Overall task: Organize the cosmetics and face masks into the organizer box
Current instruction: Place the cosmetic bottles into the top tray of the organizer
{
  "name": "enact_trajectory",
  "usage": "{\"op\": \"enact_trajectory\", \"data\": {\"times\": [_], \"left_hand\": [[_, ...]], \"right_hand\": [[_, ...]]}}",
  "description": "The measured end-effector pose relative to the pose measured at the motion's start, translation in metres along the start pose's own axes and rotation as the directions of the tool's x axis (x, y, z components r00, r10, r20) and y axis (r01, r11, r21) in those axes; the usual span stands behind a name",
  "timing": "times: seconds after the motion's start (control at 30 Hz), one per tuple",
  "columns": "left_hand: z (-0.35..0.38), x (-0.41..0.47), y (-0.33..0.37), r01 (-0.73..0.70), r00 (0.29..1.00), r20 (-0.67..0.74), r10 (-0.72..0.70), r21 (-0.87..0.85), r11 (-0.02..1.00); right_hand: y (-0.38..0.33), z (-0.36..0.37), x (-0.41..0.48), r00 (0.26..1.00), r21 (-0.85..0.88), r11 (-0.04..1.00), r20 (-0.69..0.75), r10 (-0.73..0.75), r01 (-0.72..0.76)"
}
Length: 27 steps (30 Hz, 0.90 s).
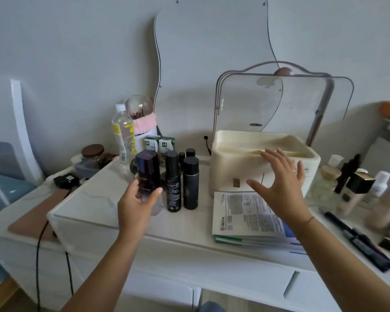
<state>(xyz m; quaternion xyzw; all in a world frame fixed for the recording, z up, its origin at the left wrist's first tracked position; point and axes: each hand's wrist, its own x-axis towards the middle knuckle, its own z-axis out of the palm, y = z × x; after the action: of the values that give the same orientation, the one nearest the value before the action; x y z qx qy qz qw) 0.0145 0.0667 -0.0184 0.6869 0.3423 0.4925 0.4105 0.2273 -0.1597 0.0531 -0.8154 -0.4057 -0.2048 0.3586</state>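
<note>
Left hand (137, 200) grips purple bottle (148, 174); right hand (279, 179) spread, holding nothing. Carry bottle right, set upright in box (263, 163), avoid black bottles (181, 181).

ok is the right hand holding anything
No, the right hand hovers with fingers spread and empty in front of the organizer box.

One organizer box (225, 172), one purple bottle (148, 172), two tall black bottles (173, 181) (190, 183), two green cartons (151, 143) (167, 143)
</note>
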Motion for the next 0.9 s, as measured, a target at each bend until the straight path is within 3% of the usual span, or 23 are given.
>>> {"op": "enact_trajectory", "data": {"times": [0.3, 0.4, 0.47, 0.53, 0.6, 0.7, 0.83, 0.9], "left_hand": [[-0.03, -0.014, 0.026, -0.082, 0.996, 0.012, 0.086, -0.198, 0.977], [-0.035, -0.018, 0.065, -0.151, 0.982, 0.055, 0.18, -0.347, 0.926], [-0.028, -0.02, 0.098, -0.164, 0.956, 0.158, 0.247, -0.41, 0.897], [-0.008, -0.02, 0.128, -0.117, 0.916, 0.298, 0.27, -0.445, 0.888], [0.019, -0.019, 0.154, -0.041, 0.865, 0.427, 0.263, -0.463, 0.886], [0.057, -0.013, 0.179, 0.014, 0.811, 0.535, 0.237, -0.423, 0.906], [0.099, -0.004, 0.196, -0.014, 0.816, 0.529, 0.232, -0.382, 0.924], [0.114, -0.004, 0.195, -0.111, 0.83, 0.484, 0.277, -0.344, 0.932]], "right_hand": [[-0.013, -0.001, -0.003, 1.0, 0.014, 1.0, 0.01, 0.023, -0.023], [-0.036, -0.018, 0.0, 0.999, 0.234, 0.972, 0.031, -0.04, 0.032], [-0.055, -0.03, 0.004, 0.979, 0.435, 0.9, 0.165, -0.123, 0.04], [-0.069, -0.037, 0.01, 0.912, 0.592, 0.806, 0.321, -0.254, 0.016], [-0.072, -0.039, 0.018, 0.859, 0.687, 0.726, 0.386, -0.335, -0.026], [-0.06, -0.047, 0.036, 0.888, 0.756, 0.645, 0.365, -0.279, -0.108], [-0.033, -0.059, 0.063, 0.911, 0.769, 0.63, 0.331, -0.248, -0.108], [-0.024, -0.06, 0.071, 0.925, 0.755, 0.651, 0.301, -0.232, -0.083]]}}
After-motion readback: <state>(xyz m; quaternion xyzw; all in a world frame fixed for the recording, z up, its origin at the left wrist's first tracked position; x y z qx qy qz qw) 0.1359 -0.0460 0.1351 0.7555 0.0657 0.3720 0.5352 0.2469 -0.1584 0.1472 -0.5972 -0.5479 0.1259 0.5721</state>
